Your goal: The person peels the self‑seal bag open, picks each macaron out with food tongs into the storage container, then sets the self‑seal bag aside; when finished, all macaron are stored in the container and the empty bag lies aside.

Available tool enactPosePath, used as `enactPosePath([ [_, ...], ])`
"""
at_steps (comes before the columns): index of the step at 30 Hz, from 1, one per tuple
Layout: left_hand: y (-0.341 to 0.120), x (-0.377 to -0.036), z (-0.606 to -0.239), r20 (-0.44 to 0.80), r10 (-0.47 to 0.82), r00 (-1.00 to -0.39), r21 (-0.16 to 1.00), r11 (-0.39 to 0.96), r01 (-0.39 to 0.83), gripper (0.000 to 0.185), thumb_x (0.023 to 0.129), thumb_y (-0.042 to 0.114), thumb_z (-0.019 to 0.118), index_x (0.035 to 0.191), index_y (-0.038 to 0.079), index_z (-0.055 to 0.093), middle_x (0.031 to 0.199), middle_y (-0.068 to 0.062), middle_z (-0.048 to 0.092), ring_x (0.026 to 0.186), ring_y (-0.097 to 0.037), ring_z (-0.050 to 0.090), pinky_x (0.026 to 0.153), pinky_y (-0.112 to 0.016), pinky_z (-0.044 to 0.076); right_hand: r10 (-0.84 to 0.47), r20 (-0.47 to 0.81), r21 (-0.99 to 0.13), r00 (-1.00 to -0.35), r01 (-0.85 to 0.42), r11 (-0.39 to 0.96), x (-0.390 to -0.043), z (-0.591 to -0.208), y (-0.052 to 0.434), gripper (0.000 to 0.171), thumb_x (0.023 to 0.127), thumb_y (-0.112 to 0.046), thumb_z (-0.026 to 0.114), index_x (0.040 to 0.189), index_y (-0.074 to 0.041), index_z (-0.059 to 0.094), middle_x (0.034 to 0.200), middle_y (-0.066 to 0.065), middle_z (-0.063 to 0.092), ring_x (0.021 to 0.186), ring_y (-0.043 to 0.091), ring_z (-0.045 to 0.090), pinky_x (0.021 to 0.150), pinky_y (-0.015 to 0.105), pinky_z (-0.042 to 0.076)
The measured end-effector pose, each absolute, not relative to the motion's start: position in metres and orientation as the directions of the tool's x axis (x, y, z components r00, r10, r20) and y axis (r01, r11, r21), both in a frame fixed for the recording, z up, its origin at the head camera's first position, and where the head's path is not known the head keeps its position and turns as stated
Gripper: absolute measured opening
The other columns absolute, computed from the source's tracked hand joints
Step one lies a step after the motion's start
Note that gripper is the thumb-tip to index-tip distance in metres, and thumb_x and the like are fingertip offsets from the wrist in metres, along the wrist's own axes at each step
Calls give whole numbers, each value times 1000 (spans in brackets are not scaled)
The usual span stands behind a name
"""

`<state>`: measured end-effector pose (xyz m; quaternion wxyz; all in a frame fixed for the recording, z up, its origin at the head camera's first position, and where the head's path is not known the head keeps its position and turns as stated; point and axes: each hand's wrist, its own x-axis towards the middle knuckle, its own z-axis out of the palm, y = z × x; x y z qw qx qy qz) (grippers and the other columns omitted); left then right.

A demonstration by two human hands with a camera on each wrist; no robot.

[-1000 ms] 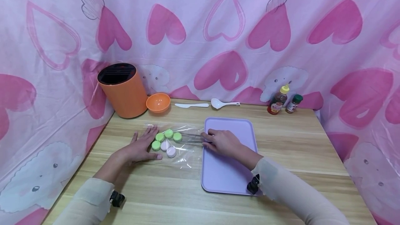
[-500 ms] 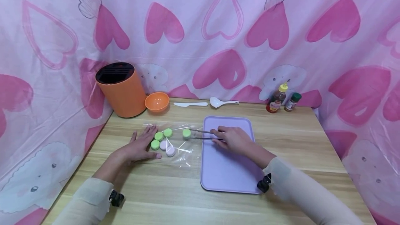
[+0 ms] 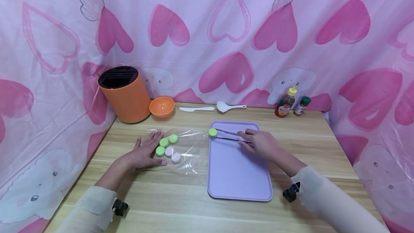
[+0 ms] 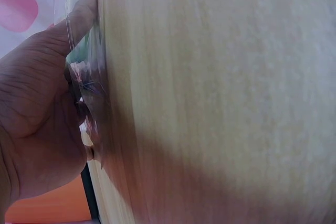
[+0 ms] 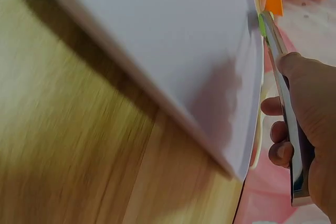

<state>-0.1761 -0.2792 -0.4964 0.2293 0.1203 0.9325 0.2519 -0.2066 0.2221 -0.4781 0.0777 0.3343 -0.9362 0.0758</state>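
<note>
My right hand (image 3: 260, 145) grips metal tongs (image 5: 287, 98), whose tips pinch a green macaron (image 3: 212, 132) over the left edge of a lilac tray (image 3: 239, 175). In the right wrist view, thumb and fingers wrap the tongs, and a sliver of green shows at their far end. My left hand (image 3: 145, 154) lies spread on the left end of a clear plastic bag (image 3: 191, 157). Inside the bag, beside the fingers, are three green macarons (image 3: 164, 142) and two pale pink macarons (image 3: 176, 158). The left wrist view has the thumb side against crinkled plastic.
Along the back of the wooden table (image 3: 168, 204) stand an orange knife block (image 3: 124, 94), an orange bowl (image 3: 162, 107), a white knife (image 3: 196, 109), a white ladle (image 3: 229, 106), a syrup bottle (image 3: 286, 103) and a green-capped jar (image 3: 302, 106). A heart-patterned curtain hangs behind.
The right hand has moved right with the tongs, drawing one green macaron away from the others, out of the bag to the tray's edge. The left hand has stayed in place.
</note>
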Motion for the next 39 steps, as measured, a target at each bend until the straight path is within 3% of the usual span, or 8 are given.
enactPosePath([
  [3, -279, -176, -496, -369, 339, -865, 525, 844, 107, 131, 90, 67, 83, 179, 15, 2, 188, -14, -7, 174, -41, -16, 129, -77, -23, -586, 177, -105, -791, -607, 788, -207, -481, 230, 44, 105, -39, 77, 145, -21, 76, 117, 7, 77, 73, 15, 61, 64, 37, 59],
  [9, -279, -175, -494, -372, 339, -864, 524, 845, 106, 131, 90, 66, 83, 179, 15, 2, 188, -14, -7, 173, -41, -15, 129, -77, -22, -567, 147, -111, -811, -583, 805, -208, -485, 237, 44, 106, -41, 74, 145, -21, 75, 123, 11, 79, 86, 25, 75, 75, 48, 67],
  [15, -278, -174, -494, -377, 343, -860, 537, 838, 98, 131, 91, 66, 83, 179, 15, 2, 188, -13, -8, 173, -41, -16, 129, -76, -23, -552, 110, -123, -826, -563, 817, -207, -486, 238, 45, 107, -42, 73, 148, -22, 73, 126, 12, 78, 91, 26, 77, 81, 50, 68],
  [26, -279, -174, -495, -374, 342, -862, 531, 841, 103, 131, 91, 66, 83, 179, 15, 1, 188, -14, -8, 173, -42, -16, 129, -76, -23, -533, 136, -151, -835, -549, 822, -205, -486, 239, 46, 106, -43, 74, 148, -23, 73, 121, 10, 77, 82, 20, 69, 74, 46, 65],
  [34, -279, -174, -493, -365, 350, -863, 537, 836, 111, 129, 92, 64, 83, 179, 14, 2, 188, -14, -8, 173, -42, -15, 129, -76, -22, -581, 138, -143, -802, -596, 790, -198, -475, 225, 48, 106, -45, 75, 149, -24, 72, 123, 7, 77, 77, 14, 63, 71, 39, 64],
  [39, -278, -173, -492, -359, 354, -864, 548, 829, 112, 129, 92, 63, 84, 179, 12, 3, 188, -16, -7, 173, -44, -15, 128, -77, -22, -658, 193, -92, -728, -681, 726, -195, -474, 211, 44, 104, -42, 77, 144, -23, 76, 117, 4, 77, 74, 12, 64, 67, 36, 64],
])
